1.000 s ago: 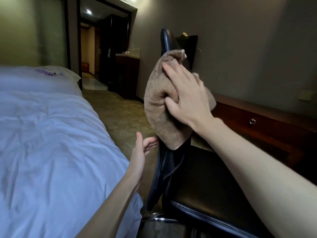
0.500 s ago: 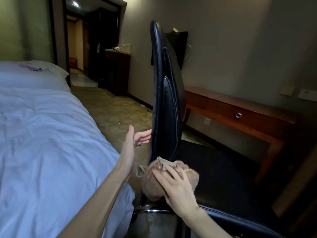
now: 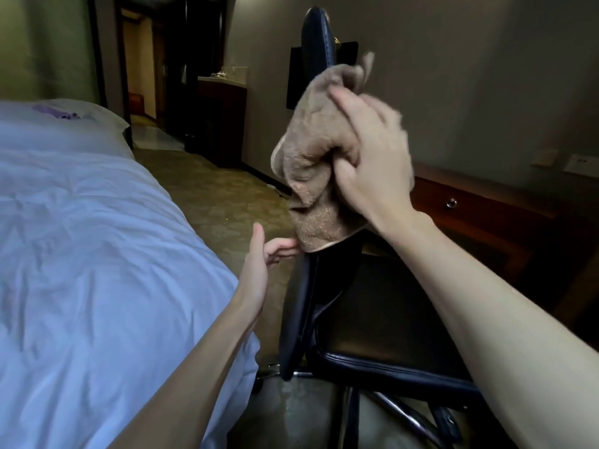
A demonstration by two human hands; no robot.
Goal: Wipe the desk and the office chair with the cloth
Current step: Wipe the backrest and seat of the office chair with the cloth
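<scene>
Where a bed (image 3: 97,238) under a rumpled pale cover takes up the left half of the view, the black leather office chair (image 3: 382,306) stands just beside its edge. The chair is seen side-on, with its tall backrest (image 3: 316,37) upright and its seat on the side toward the wall at right. Patterned carpet (image 3: 220,196) runs between bed and wall toward a dark doorway. Along that wall, beyond the seat, stands the reddish wooden bench (image 3: 486,205), well apart from both hands.

A brown terry cloth (image 3: 311,140) is bunched against the upper part of the backrest, and its loose lower edge hangs to about the backrest's mid-height. The right hand (image 3: 376,150) is pressed over the cloth from the seat side. Its grip is clamped on the cloth, with the thumb dug into a fold and the blurred fingers spread across the top. The left hand (image 3: 256,270) is lower, on the bed side of the backrest. Its grip is apart, with the thumb pointing up and the fingers reaching loosely to the backrest's rear edge, just under the cloth's hem. A small round metal knob (image 3: 451,203) sits on the bench's drawer front.
</scene>
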